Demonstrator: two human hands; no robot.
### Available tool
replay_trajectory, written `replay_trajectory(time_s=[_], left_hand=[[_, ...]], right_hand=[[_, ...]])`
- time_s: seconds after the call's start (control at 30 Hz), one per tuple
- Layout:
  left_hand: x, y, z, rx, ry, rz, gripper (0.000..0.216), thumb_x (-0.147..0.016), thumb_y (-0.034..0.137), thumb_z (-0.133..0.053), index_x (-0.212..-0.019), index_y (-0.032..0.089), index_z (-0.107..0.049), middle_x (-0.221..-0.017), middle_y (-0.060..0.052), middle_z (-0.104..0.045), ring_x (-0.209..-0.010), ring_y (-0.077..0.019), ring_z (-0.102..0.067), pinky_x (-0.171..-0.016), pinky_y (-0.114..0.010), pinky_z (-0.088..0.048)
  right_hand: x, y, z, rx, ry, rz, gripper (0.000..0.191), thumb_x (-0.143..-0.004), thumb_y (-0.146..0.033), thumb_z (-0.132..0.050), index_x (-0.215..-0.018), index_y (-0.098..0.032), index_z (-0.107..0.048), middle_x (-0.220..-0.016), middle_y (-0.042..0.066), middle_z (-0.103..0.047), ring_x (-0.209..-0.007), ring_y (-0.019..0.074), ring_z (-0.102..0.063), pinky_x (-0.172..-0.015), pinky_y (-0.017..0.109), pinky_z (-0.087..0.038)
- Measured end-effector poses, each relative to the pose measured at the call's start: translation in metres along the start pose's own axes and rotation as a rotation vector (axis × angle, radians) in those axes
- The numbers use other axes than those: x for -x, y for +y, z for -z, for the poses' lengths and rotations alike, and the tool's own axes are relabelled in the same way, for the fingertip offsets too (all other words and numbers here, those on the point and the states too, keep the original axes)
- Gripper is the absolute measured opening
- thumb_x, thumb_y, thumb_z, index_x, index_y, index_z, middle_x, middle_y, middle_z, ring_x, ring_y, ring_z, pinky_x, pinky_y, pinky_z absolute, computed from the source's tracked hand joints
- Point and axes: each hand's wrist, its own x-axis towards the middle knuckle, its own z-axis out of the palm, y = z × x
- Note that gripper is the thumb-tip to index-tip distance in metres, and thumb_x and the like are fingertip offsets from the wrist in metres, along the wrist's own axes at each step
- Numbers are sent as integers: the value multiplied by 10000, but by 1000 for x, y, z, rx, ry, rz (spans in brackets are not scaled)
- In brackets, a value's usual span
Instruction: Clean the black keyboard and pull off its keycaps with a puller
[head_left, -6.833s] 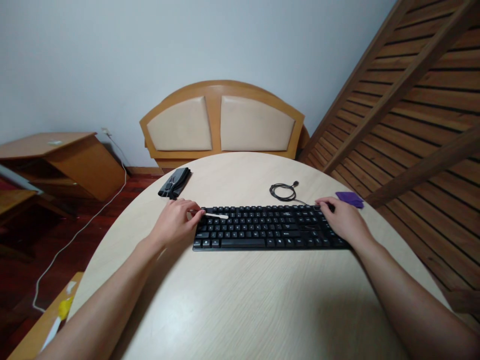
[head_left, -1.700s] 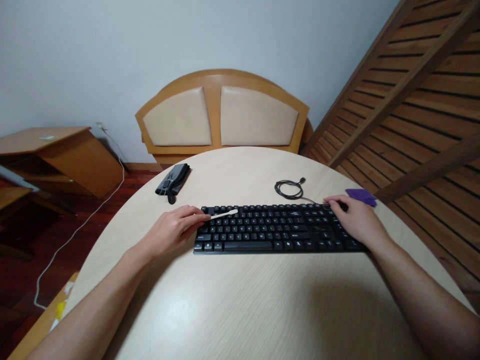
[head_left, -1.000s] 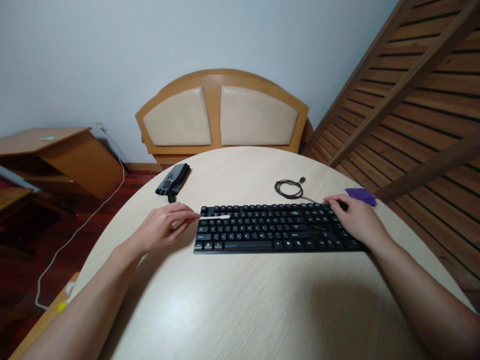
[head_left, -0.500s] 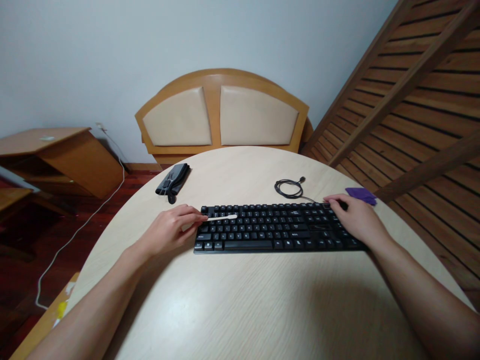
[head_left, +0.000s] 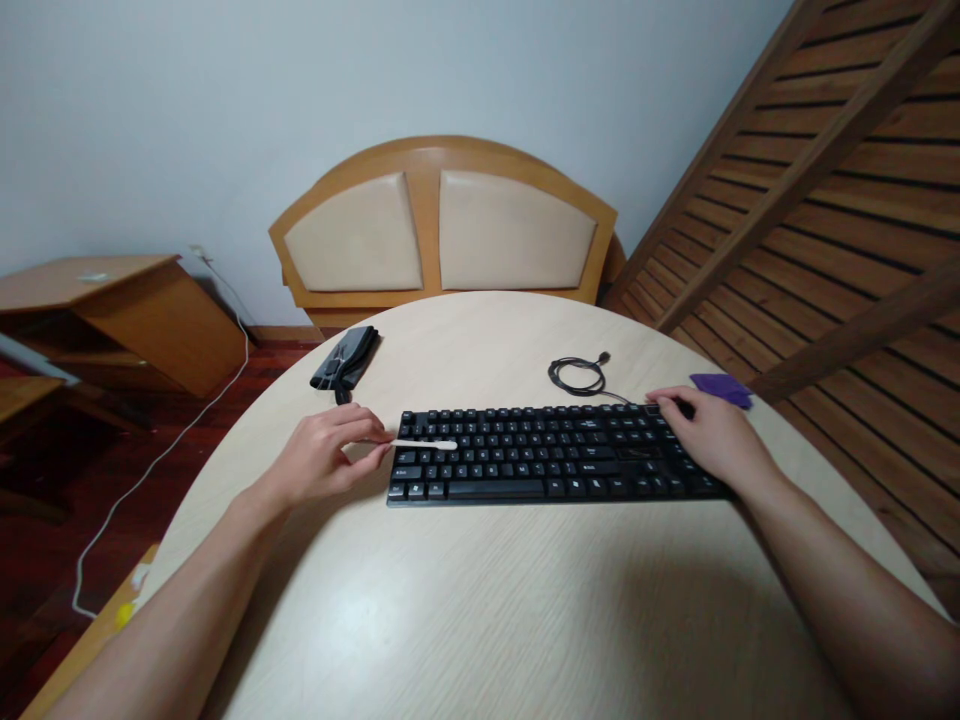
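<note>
A black keyboard [head_left: 540,455] lies across the middle of a round pale wooden table [head_left: 480,600]. My left hand [head_left: 322,462] sits at the keyboard's left end, its fingers pinched on a thin white stick [head_left: 431,444]. The stick's tip lies over the upper left keys. My right hand [head_left: 712,435] rests on the keyboard's right end, fingers curled over its top right corner and holding it.
A coiled black cable [head_left: 576,376] lies behind the keyboard. A dark grey pouch [head_left: 346,360] sits at the table's far left, a purple cloth [head_left: 721,388] at its right edge. A wooden headboard [head_left: 442,235] stands beyond; slatted wood panels [head_left: 840,180] lean at the right.
My left hand has drawn back to the left by a little, pulling the white stick leftward along the upper key rows. My right hand and the keyboard have stayed put.
</note>
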Motion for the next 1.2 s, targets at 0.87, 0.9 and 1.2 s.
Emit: replay_trajectory(time_s=[0.87, 0.9, 1.2], left_hand=[[-11, 27, -21, -81, -55, -182, 284, -1035, 188, -490, -1229, 188, -697, -1020, -82, -721, -860, -188, -660, -704, -309, -565], [-12, 29, -22, -86, -59, -182, 284, -1036, 187, -491, -1233, 190, -694, -1022, -80, -720, -857, -188, -661, -702, -308, -564], [-14, 36, -21, -46, -58, -213, 264, -1037, 172, -481, -1189, 166, -696, -1004, -79, -720, -847, -186, -665, -690, -308, -563]], right_hand=[[-1, 5, -3, 13, 27, 12, 312, -918, -341, -502, -1025, -212, -765, -1017, 98, -785, -929, 299, -713, -824, 394, -518], [-1, 6, -4, 13, 36, 19, 308, -914, -344, -505, -1014, -217, -766, -1006, 93, -785, -914, 298, -716, -813, 396, -523], [-2, 10, -7, -14, 82, 61, 302, -901, -352, -505, -985, -230, -767, -989, 81, -791, -904, 294, -727, -793, 397, -541]])
